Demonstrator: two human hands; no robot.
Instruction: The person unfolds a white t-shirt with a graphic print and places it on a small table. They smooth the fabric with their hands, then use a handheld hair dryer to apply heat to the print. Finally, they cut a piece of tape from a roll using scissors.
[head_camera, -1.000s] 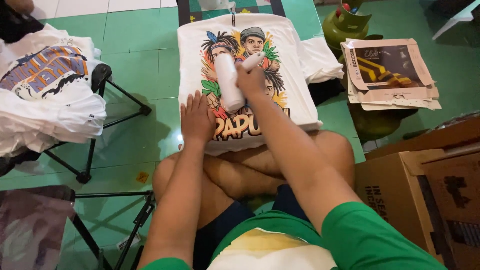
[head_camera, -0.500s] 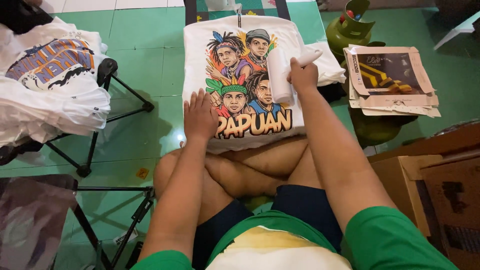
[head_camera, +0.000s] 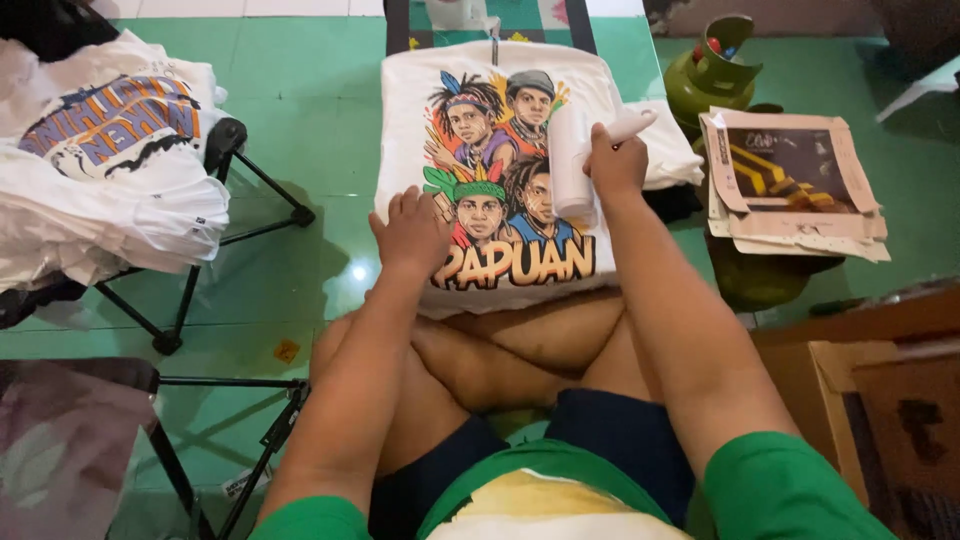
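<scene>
— What is the right hand (head_camera: 615, 165) gripping?

— Its grip is closing around the handle of a white lint roller (head_camera: 572, 160). The roller's drum is lying against the right side of the printed picture on the white T-shirt (head_camera: 420, 110), just left of the fingers and below the thumb.

— And the left hand (head_camera: 412, 232)?

— It is pressing flat, fingers together, pinching nothing, on the shirt's lower left, beside the orange lettering.

— Where is the shirt lying?

— It is lying spread over a board on the green floor (head_camera: 310, 110), in front of the person's crossed legs. The board is mostly hidden beneath it.

— Anything else around?

— A stack of printed shirts (head_camera: 100, 170) is resting on a folding stand at left. A green gas cylinder (head_camera: 712, 75) and a pile of paper sheets (head_camera: 790, 180) are sitting at right. A cardboard box (head_camera: 880, 390) is getting cut off by the frame's edge.
</scene>
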